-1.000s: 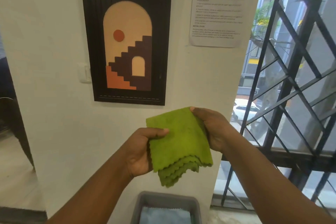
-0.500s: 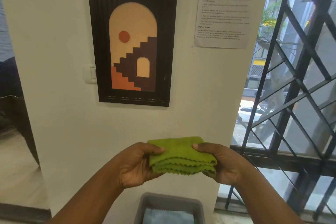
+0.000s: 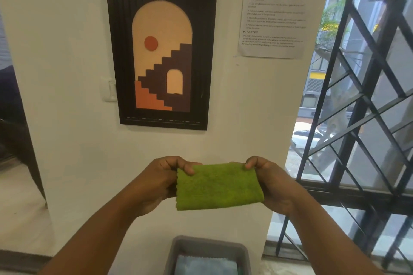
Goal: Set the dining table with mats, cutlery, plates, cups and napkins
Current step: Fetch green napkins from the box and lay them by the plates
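Green terry cloth, folded into a flat rectangle, is what I am holding up at the lower middle of the frame: this is the napkin [image 3: 218,186], one of the task's things, and it is hanging in the air between my hands, in front of the wall [image 3: 67,51]. My left hand [image 3: 156,183] is pinching its left edge, thumb lying over the front face and fingers curled behind it. My right hand [image 3: 271,182] is pinching the right edge the same way, thumb tip at the upper corner, the other fingers hidden behind the cloth. I am gripping both short ends, I judge, so that the fold is pulled taut and the layers are lying square on each other (a slack napkin would be sagging open).

Below, at the bottom edge of the frame, a grey bin [image 3: 178,250] is holding a pale blue cloth [image 3: 205,265]; I reckon it is the supply I am drawing from. A framed picture [image 3: 159,49] is hanging in the upper middle, a printed sheet [image 3: 274,11] in the upper right, and a barred window [image 3: 362,107] is filling the right side. No dining table is showing, so I am judging that the napkin is yet to be carried and laid.
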